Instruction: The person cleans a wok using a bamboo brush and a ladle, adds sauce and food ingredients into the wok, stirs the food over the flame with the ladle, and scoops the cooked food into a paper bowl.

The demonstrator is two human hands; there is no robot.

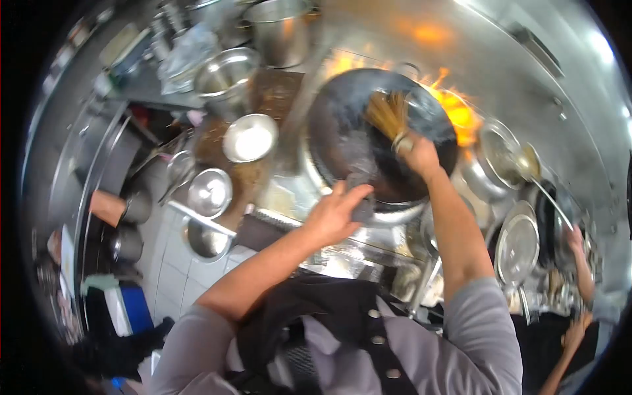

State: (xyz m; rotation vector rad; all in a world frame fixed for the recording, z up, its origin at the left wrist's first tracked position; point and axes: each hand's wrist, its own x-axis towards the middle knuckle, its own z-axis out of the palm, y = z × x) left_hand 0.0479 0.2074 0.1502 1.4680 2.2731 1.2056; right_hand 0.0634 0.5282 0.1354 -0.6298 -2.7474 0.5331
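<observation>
A large dark wok (342, 112) sits tilted over a burner with orange flames behind its far right rim. My right hand (419, 155) grips a bamboo wok brush (387, 113), its bristles spread over the inside of the wok. At the near rim, my left hand (334, 216) is closed around the wok's handle (361, 205), which looks dark grey and may be wrapped in cloth. Steam or smoke blurs part of the wok's inside.
Left of the stove stand metal bowls (250, 138) and steel pots (279, 39). A mesh strainer (517, 243) and a pan (499, 155) lie on the right. Another person's hand (575, 238) holds a long-handled ladle (550, 197) there. Flames (461, 118) rise behind the wok.
</observation>
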